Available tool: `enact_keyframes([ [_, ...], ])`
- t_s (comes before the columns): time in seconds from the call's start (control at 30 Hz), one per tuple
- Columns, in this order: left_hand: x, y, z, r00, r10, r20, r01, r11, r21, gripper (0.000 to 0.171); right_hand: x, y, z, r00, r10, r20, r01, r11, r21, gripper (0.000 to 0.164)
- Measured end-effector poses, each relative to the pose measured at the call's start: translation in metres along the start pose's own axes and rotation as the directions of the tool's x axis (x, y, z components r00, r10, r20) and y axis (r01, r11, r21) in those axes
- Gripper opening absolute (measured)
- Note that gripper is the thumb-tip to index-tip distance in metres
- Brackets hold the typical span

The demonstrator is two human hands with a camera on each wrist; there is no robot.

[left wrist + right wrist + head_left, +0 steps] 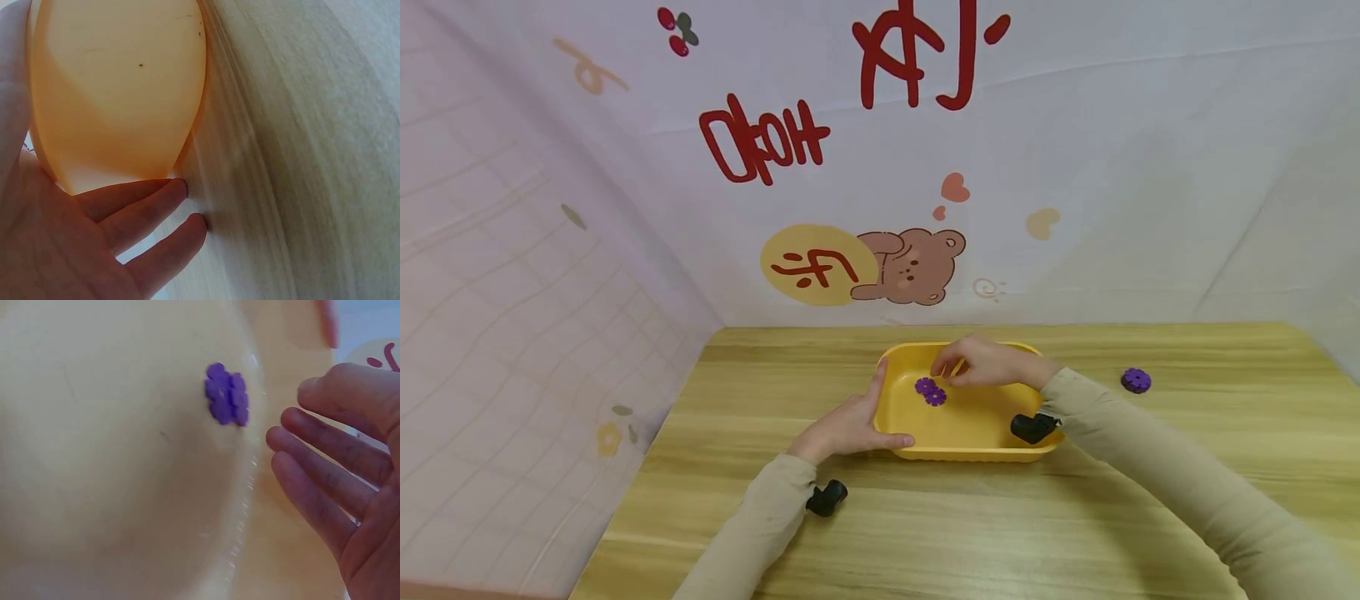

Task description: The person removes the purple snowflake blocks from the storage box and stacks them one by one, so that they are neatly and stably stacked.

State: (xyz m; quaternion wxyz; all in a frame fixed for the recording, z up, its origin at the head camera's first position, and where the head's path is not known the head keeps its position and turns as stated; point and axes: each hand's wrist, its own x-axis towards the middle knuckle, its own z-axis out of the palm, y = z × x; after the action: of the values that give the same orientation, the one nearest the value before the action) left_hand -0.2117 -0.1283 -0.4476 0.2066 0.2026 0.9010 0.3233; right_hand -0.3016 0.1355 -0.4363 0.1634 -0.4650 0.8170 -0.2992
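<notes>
A yellow plastic basin (970, 455) stands on the table. My left hand (850, 425) holds its left end, thumb over the near rim and fingers along the outside; in the left wrist view the fingertips reach down to the wood. Two purple flower-shaped plastic discs (930, 390) lie overlapping on the basin floor, toward the left. Just above and right of them is my right hand (985, 360), over the far side of the basin. In the right wrist view its fingers (312, 487) are loosely bent, apart from the discs, with nothing between them.
A small stack of purple flower-shaped discs (1137, 381) sits on the wood-grain table (1210, 433), right of the basin. Behind the table hangs a white printed cloth (1112, 167), and another cloth wall (535, 333) closes off the left side.
</notes>
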Motion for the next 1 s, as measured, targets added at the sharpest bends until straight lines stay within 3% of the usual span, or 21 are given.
enact_keyframes([
  [0.43,0.002,-0.001,0.002,1.0,0.021,0.006,-0.021,1.0,0.008,0.123,0.011,0.01,0.022,0.997,-0.011,-0.076,0.017,0.996,0.083,0.018],
  [1.0,-0.001,-0.002,0.002,1.0,0.013,-0.008,-0.013,0.999,0.043,0.122,0.017,0.009,0.034,0.998,0.002,-0.06,0.003,0.997,0.075,0.024],
])
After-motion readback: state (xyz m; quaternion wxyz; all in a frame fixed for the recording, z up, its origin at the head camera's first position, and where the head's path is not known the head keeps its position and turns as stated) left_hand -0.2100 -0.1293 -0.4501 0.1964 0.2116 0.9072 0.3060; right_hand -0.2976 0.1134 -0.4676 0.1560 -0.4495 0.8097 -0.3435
